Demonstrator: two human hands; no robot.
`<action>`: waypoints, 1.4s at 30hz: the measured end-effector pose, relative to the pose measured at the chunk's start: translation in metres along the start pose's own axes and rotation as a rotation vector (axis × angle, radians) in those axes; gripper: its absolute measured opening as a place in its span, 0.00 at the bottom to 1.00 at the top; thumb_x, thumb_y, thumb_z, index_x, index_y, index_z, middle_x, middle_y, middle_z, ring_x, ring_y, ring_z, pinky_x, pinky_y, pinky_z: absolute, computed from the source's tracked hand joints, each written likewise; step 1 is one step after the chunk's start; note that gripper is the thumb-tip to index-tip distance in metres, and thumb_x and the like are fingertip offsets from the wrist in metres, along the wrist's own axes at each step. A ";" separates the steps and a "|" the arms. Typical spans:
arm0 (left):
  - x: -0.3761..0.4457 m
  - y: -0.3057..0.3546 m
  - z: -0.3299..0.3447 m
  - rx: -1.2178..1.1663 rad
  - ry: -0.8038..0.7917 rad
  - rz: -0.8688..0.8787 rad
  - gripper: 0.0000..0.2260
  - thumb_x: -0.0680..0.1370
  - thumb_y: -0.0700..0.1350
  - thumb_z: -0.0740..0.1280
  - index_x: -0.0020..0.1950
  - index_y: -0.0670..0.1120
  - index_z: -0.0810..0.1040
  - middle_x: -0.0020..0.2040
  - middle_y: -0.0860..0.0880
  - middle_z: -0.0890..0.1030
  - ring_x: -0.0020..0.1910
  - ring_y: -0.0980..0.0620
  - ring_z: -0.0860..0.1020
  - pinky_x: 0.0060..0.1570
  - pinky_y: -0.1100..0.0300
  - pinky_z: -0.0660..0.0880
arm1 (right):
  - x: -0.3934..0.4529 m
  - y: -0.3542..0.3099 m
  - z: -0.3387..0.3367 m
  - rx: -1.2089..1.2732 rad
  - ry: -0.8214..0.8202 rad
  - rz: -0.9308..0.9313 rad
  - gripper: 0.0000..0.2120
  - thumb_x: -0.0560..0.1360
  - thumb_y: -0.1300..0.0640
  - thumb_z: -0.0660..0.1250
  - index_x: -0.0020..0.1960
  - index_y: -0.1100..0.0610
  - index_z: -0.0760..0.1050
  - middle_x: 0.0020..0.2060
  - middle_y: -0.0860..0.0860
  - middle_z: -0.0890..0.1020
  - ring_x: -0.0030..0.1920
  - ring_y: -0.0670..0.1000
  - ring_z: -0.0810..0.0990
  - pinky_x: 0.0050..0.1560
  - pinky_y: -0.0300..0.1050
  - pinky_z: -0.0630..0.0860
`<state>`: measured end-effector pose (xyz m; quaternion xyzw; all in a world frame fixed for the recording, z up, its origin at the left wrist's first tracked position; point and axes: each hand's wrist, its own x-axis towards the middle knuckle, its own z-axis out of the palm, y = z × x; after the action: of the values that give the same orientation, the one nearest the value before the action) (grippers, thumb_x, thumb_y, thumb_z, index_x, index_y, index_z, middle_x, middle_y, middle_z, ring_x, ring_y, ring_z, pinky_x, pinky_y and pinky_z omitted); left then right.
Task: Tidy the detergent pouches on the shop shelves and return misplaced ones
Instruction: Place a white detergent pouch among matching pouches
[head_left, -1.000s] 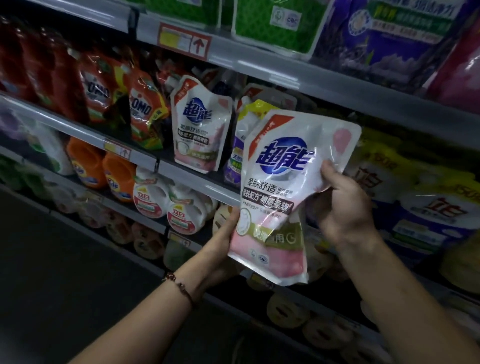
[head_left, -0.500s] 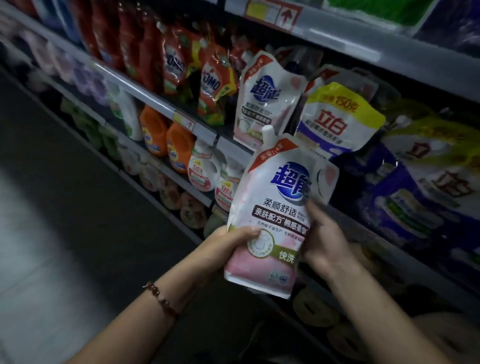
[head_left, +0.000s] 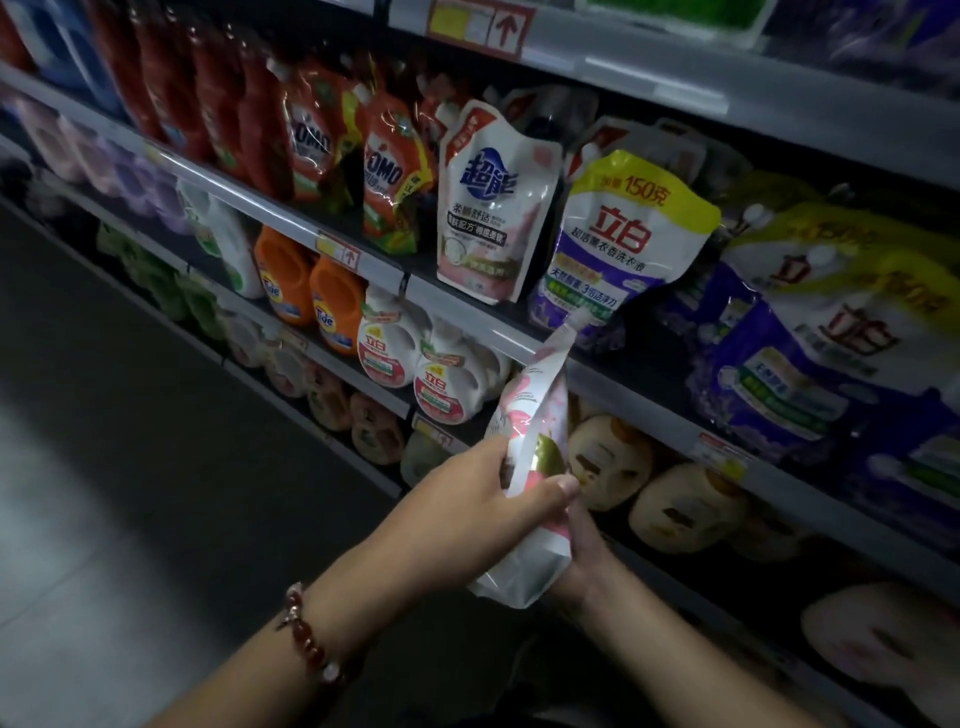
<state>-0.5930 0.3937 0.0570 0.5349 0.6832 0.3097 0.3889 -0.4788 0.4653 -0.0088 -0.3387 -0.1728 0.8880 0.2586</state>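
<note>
A: What does the held pouch (head_left: 524, 457) look like?

B: It is a white and pink detergent pouch, turned edge-on to the camera, so its front print is hidden. A slim white spout points up and to the right, and the bottom gusset shows white near the wrists.

A: Who has it?

B: Both hands. The left hand (head_left: 467, 504) has a closed grip round the pouch's middle, thumb across the near edge. The right hand (head_left: 582, 551) is below and behind it, fingers curled under the base, largely hidden by the pouch.

A: Where is it relative to the shelves?

B: In the air in front of them, its spout level with the rail of the middle shelf (head_left: 467, 306). On that shelf stands a matching white and pink pouch (head_left: 488, 208), upright, just beside a white, yellow and purple pouch (head_left: 623, 244) on its right and orange-red pouches (head_left: 389, 176) on its left. More yellow and purple pouches (head_left: 810, 332) lie tilted further right.

A: And the surroundings?

B: Below, a shelf holds orange bottles (head_left: 306, 286) and white jugs (head_left: 410, 353). The aisle floor (head_left: 130, 467) is dark grey and dimly lit. A beaded bracelet (head_left: 306, 639) circles the left wrist.
</note>
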 end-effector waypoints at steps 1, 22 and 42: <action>0.000 0.001 0.002 0.035 -0.007 0.007 0.21 0.72 0.72 0.62 0.54 0.58 0.75 0.47 0.56 0.81 0.45 0.58 0.80 0.50 0.48 0.80 | -0.001 -0.001 -0.007 0.059 -0.037 0.021 0.18 0.57 0.56 0.84 0.39 0.64 0.82 0.37 0.60 0.81 0.35 0.59 0.81 0.32 0.44 0.80; 0.010 -0.053 0.020 -1.079 -0.040 -0.037 0.17 0.83 0.46 0.62 0.71 0.45 0.71 0.63 0.40 0.81 0.62 0.40 0.80 0.63 0.46 0.76 | -0.022 -0.032 0.017 -1.159 0.234 -0.364 0.22 0.70 0.51 0.75 0.62 0.48 0.73 0.50 0.48 0.85 0.49 0.50 0.85 0.49 0.52 0.82; 0.037 -0.091 0.008 -1.410 0.054 -0.351 0.18 0.80 0.49 0.63 0.67 0.42 0.75 0.60 0.35 0.81 0.54 0.37 0.82 0.55 0.40 0.80 | -0.024 -0.035 0.061 -1.732 0.112 -0.435 0.34 0.77 0.50 0.65 0.76 0.36 0.52 0.61 0.40 0.70 0.51 0.38 0.76 0.47 0.34 0.76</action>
<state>-0.6354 0.4084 -0.0312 0.0318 0.4060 0.6226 0.6682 -0.4935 0.4719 0.0643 -0.4179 -0.8302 0.3596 0.0827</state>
